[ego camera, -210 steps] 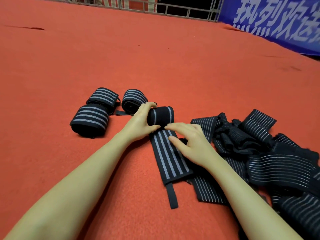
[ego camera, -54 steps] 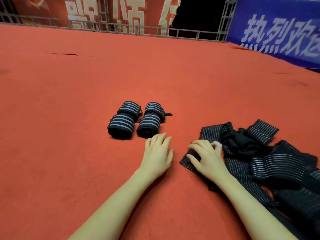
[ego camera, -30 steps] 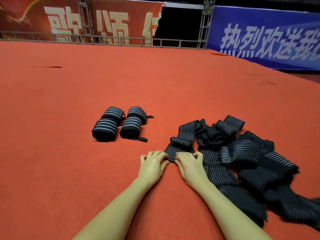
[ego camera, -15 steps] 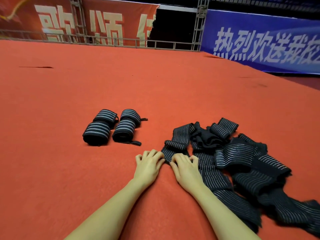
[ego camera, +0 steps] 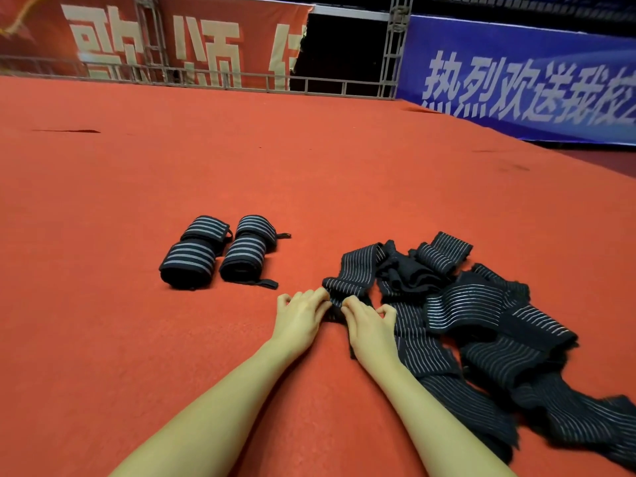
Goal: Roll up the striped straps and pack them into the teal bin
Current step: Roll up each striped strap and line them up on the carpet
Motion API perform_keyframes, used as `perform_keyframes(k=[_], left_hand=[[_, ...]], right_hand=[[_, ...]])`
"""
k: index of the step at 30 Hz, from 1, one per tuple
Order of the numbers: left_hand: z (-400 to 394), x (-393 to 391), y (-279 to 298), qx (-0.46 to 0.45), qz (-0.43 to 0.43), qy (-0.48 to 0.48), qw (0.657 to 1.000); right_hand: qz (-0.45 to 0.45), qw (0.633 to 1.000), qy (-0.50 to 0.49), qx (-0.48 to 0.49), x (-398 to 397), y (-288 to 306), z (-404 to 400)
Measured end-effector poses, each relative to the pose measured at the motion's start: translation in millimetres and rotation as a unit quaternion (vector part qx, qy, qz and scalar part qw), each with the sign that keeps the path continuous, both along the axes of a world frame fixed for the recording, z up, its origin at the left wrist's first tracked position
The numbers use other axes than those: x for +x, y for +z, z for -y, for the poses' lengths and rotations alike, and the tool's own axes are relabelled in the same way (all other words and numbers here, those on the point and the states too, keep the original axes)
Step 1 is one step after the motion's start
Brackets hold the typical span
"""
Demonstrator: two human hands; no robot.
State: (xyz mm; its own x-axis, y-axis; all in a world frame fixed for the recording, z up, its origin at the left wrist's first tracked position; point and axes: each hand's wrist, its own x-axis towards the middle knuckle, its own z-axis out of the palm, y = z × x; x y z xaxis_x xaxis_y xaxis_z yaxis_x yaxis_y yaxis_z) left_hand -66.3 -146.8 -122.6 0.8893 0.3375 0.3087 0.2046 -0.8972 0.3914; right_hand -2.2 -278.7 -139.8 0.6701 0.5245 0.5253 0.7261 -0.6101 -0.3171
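Several rolled black straps with grey stripes (ego camera: 220, 251) lie together on the red carpet (ego camera: 137, 339), left of centre. A loose heap of unrolled striped straps (ego camera: 475, 304) spreads to the right. My left hand (ego camera: 301, 321) and my right hand (ego camera: 370, 327) sit side by side at the heap's left end. Both pinch the near end of one flat strap (ego camera: 351, 280) with their fingertips. No teal bin is in view.
A metal railing (ego camera: 206, 77) runs along the carpet's far edge, with a red banner (ego camera: 172, 39) behind it. A blue banner (ego camera: 516, 80) stands at the back right. Open carpet lies to the left and near me.
A fourth roll was set beside the others. Both hands then came to the left end of the loose heap and closed in on one strap's end; since half a second ago they barely moved.
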Motion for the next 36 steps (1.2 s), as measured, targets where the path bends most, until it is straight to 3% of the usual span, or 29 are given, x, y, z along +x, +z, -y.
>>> perform_keyframes(k=[3, 10, 16, 21, 25, 36], left_hand=[[4, 16, 19, -0.031, 0.068, 0.009, 0.997], [-13, 19, 46, 0.022, 0.182, -0.003, 0.983], [-21, -2, 87, -0.052, 0.287, 0.015, 0.957], [-24, -27, 126, -0.032, 0.347, 0.002, 0.937], [-28, -47, 152, 0.057, 0.366, 0.017, 0.929], [-25, -106, 252, 0.137, 0.454, 0.021, 0.88]], right_hand=[[-0.049, 0.997, -0.007, 0.056, 14, 21, -4], [-0.082, 0.984, 0.053, 0.148, 17, 42, -4], [-0.069, 0.984, 0.049, 0.158, 8, 53, 1], [-0.03, 0.977, 0.072, 0.199, -11, 79, -9], [-0.011, 0.962, 0.103, 0.254, -28, 117, -15], [0.186, 0.902, 0.198, 0.335, -75, 224, -9]])
